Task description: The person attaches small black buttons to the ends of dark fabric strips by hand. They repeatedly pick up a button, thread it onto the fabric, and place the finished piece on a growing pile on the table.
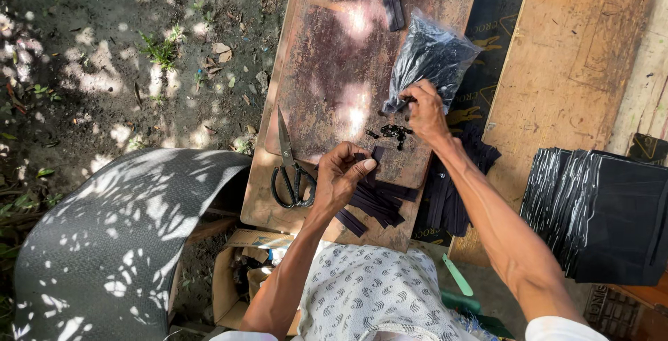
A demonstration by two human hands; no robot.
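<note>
Rust-brown and worn, the bench (334,56) carries the work under dappled sunlight. The person's left hand (342,174) is closed around a short dark strip (376,154), thumb pressed on top, holding it just above a loose pile of similar dark strips (376,205) that lies at the bench's near edge. The right hand (424,110) reaches further out, its fingers pinched shut on a small dark piece (403,103) at the mouth of a clear plastic bag (430,56) full of small black parts. Between the two hands, a little cluster of black pieces (394,131) lies scattered on the bench surface. A pair of black-handled scissors (290,167) rests to the left of the left hand, blades pointing away from the person. To the right, on a paler wooden board (570,69), sits a thick stack of black sheets (602,209). A bundle of dark cloth (452,195) hangs between bench and board, under the right forearm. Bare earth with scattered leaves (125,69) lies to the left.
</note>
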